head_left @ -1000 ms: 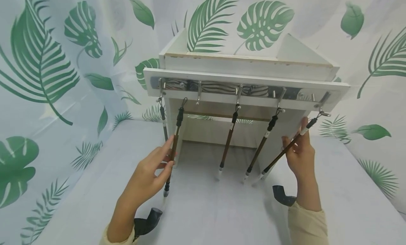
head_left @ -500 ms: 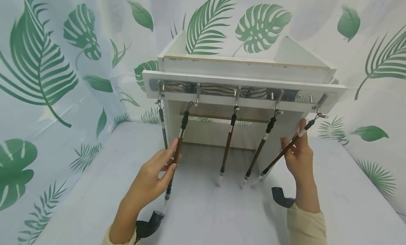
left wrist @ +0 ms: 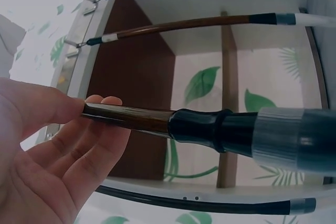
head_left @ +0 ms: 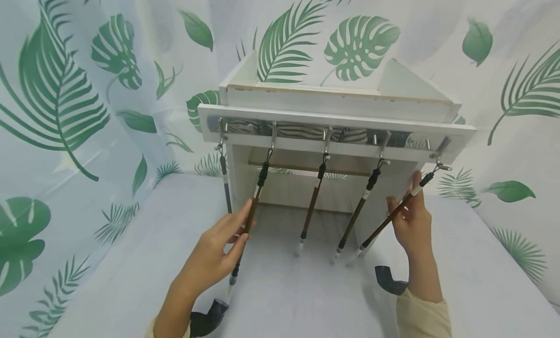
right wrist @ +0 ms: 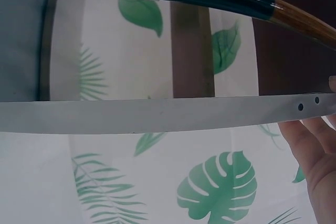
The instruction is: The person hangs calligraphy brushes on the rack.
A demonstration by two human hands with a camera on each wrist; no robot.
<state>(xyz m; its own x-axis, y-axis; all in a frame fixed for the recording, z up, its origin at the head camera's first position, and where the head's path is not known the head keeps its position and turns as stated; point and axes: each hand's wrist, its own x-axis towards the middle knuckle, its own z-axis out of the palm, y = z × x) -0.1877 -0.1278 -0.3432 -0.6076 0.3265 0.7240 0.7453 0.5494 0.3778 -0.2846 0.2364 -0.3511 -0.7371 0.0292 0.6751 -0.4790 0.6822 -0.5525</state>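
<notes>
My left hand (head_left: 214, 250) pinches a calligraphy brush (head_left: 253, 211) by its brown handle between thumb and fingers. The brush hangs tip down, with a clear cap over its bristles. Its cord loop (head_left: 269, 155) is right at the end of the second hook (head_left: 274, 136) from the left. My right hand (head_left: 413, 228) grips the right side panel (right wrist: 157, 116) of a white wooden rack (head_left: 306, 97), fingers outside and thumb inside. The rightmost brush (head_left: 393, 214) crosses in front of this hand in the head view.
Along the rack's rail (head_left: 249, 113), other capped brushes hang by loops, one at far left (head_left: 226, 187), others at the middle (head_left: 312, 202) and right (head_left: 360, 209). A white tabletop (head_left: 288, 299) lies underneath. Behind is a leaf-patterned backdrop (head_left: 166, 46).
My left hand has carried the brush to the right, bringing its loop from the gap between the first two hooks to the second hook. The right hand stays on the rack; the head view tilts slightly.
</notes>
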